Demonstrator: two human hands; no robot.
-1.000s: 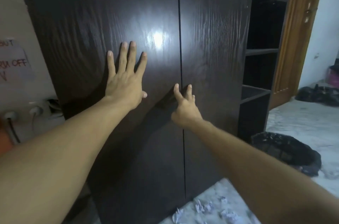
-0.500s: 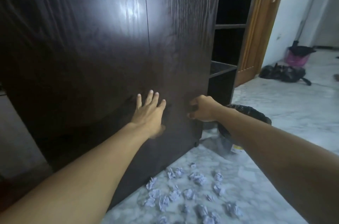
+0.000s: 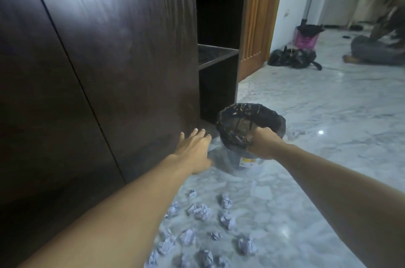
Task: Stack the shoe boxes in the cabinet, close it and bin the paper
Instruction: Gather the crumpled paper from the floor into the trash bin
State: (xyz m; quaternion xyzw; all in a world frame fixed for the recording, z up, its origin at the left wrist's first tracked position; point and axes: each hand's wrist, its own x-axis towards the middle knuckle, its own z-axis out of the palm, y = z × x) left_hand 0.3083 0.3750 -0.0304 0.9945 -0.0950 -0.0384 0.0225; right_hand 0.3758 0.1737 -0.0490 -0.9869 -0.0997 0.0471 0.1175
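The dark wooden cabinet fills the left side with both doors shut; no shoe boxes are visible. A bin lined with a black bag stands on the floor by the cabinet's right corner. My right hand is closed on the bin's near rim. My left hand hovers open, fingers spread, low beside the cabinet door, just left of the bin. Several crumpled paper balls lie scattered on the marble floor below my arms.
Open dark shelves adjoin the cabinet on the right, then a wooden door. A black bag and a pink bucket sit farther back. A person sits on the floor at the far right.
Both hands left the cabinet doors. My view dropped and swung right. My right hand reached the bin and gripped its rim; my left hand lowered toward the floor.
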